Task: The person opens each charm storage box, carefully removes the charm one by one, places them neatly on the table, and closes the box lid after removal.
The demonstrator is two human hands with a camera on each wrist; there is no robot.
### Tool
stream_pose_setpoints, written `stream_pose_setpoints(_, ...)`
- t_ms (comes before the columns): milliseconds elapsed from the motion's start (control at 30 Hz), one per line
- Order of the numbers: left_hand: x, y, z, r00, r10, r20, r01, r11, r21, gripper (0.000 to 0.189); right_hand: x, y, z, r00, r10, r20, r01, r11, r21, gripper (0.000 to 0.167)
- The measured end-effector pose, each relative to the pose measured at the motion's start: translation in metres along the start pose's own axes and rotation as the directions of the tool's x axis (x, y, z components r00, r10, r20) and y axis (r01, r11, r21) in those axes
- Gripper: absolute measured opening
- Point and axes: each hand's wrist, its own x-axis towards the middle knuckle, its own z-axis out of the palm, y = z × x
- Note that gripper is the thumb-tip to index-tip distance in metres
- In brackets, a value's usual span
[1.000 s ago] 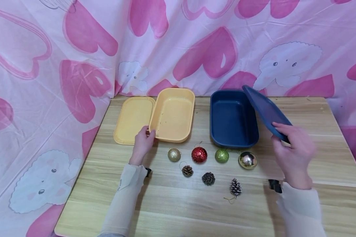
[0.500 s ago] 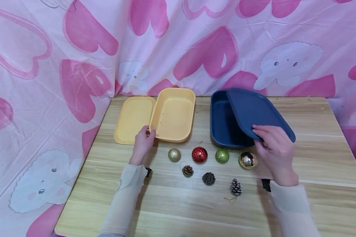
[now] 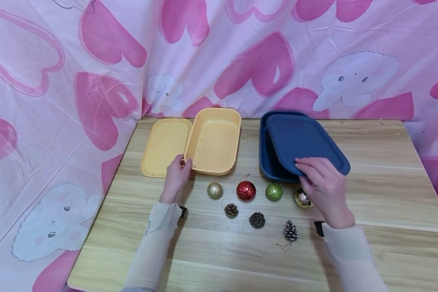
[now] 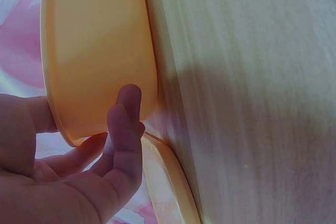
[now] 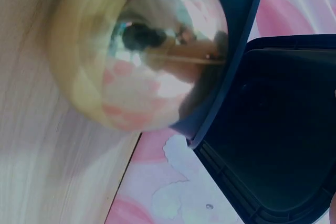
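In the head view my left hand holds the near-left corner of a yellow plastic box. The left wrist view shows its thumb at the rim and curled fingers against the outside of the box wall. My right hand grips the near edge of a dark blue lid. Tilted, that lid hangs over most of the dark blue box, whose left part stays uncovered. Beneath the right hand lies a shiny gold ball ornament, partly hidden; in the right wrist view the gold ball looms close up.
A yellow lid lies left of the yellow box. Between hands sit a glittery gold ball, red ball and green ball. Nearer are a brown pinecone, dark pinecone and frosted pinecone.
My right hand has moved left with the blue lid, which has turned from steeply tilted beside the blue box to flatter above it. The left hand stays on the yellow box.
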Motion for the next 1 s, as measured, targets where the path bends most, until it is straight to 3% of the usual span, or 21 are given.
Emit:
stream_pose_setpoints(233, -0.001, 0.002, -0.001, 1.000, -0.009, 0.013, 0.009, 1.000, -0.017, 0.047, 0.002, 0.001, 0.008, 0.997, -0.033, 0.074, 0.038, 0.997, -0.065, 0.021)
stream_pose_setpoints(667, 0.000, 0.002, 0.000, 1.000, -0.004, 0.001, 0.004, 1.000, -0.003, 0.045, 0.006, -0.002, 0.028, 0.986, 0.019, 0.167, 0.006, 0.988, -0.152, 0.022)
stream_pose_setpoints(800, 0.000, 0.001, 0.000, 1.000, -0.003, -0.004, 0.003, 1.000, -0.002, 0.044, 0.004, -0.003, 0.029, 0.965, 0.070, 0.252, -0.026, 0.984, -0.174, 0.024)
stream_pose_setpoints(1000, 0.000, 0.000, 0.000, 1.000, -0.004, -0.007, 0.004, 1.000, -0.002, 0.043, 0.001, -0.001, 0.027, 0.917, 0.118, 0.380, -0.048, 0.981, -0.188, 0.028)
